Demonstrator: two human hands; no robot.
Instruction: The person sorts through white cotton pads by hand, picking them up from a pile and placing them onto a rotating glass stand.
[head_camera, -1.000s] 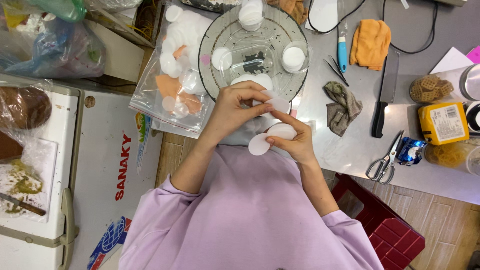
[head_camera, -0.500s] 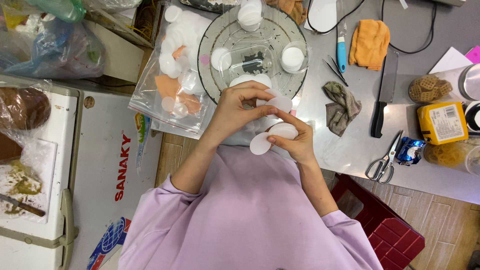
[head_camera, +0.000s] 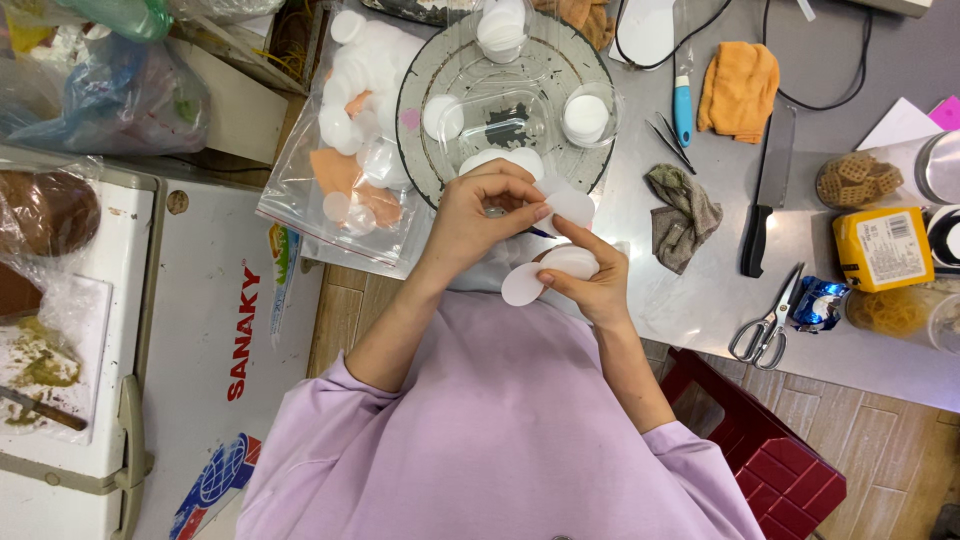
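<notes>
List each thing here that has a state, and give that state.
left hand: pinching a white disc
right hand: holding a stack of white discs
plastic bag: lying flat, discs inside
scissors: closed
knife: lying flat
orange cloth: crumpled

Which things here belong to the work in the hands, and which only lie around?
In use: left hand, right hand, white paper discs, round tray, bag of discs.
Lying about: knife, scissors, orange cloth, grey rag.

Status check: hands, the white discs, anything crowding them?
Left hand pinching one white disc. Right hand holding a small stack of discs. Glass tray just beyond; nothing between the hands.
</notes>
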